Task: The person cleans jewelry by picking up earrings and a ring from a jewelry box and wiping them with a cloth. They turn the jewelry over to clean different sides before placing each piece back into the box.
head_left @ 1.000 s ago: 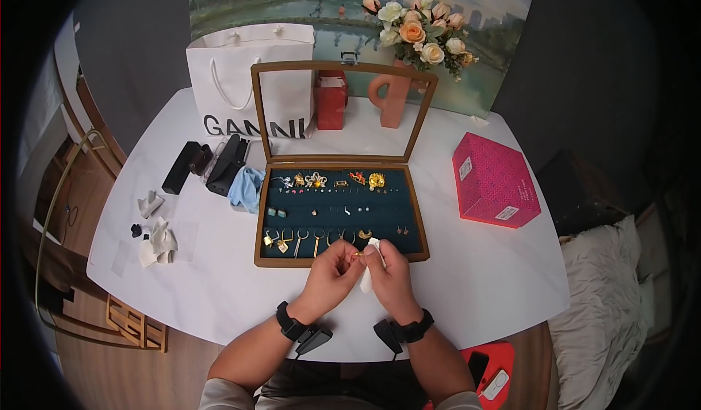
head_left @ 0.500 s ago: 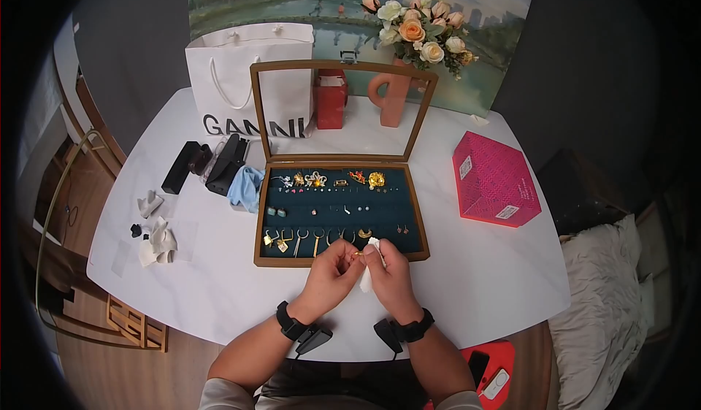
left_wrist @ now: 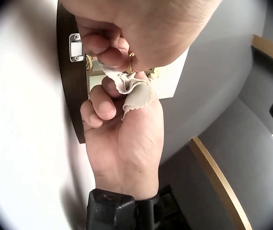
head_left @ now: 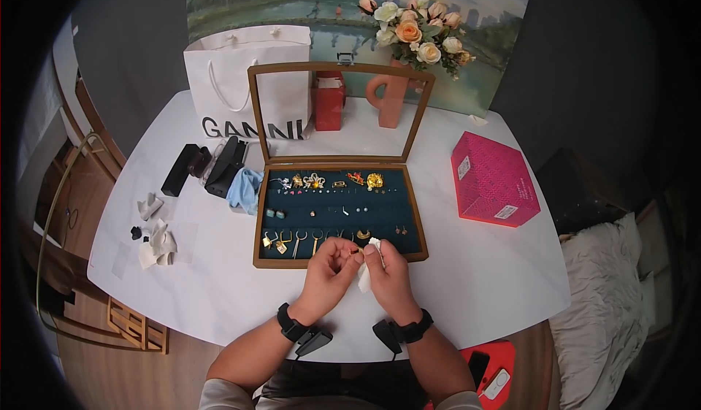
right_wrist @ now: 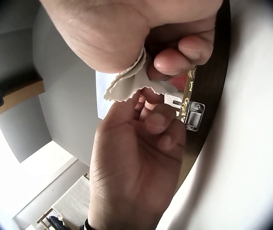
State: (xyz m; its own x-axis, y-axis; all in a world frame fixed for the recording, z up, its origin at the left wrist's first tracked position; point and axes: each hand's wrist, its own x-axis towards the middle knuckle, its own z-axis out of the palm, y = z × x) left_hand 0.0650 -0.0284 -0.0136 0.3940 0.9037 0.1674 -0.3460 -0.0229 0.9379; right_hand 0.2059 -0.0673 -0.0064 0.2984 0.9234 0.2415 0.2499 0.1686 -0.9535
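Close together, both hands work over the front edge of a wooden jewelry box [head_left: 292, 263]. My left hand [head_left: 328, 275] pinches a small gold piece of jewelry [left_wrist: 131, 60] between thumb and fingers; its exact kind is hidden. A cream cloth [left_wrist: 139, 96] with a scalloped edge is gripped by my right hand [head_left: 392, 278], its folds right at the gold piece. The cloth's free end hangs below the right thumb. Earrings [head_left: 282, 246] and brooches [head_left: 315, 181] lie in rows on the box's dark green lining, under a raised glass lid [head_left: 257, 110].
Left of the box are a blue cloth [head_left: 244, 189], black cases [head_left: 228, 169] and crumpled cream cloths [head_left: 158, 246]. A white paper bag [head_left: 255, 67], red box [head_left: 329, 110] and pink vase [head_left: 393, 103] with flowers stand behind. A magenta box [head_left: 495, 180] sits at right.
The left thumb and fingers have shifted slightly around the gold piece, opening a wider gap between thumb and fingertips. The right hand and cloth stay almost in place.
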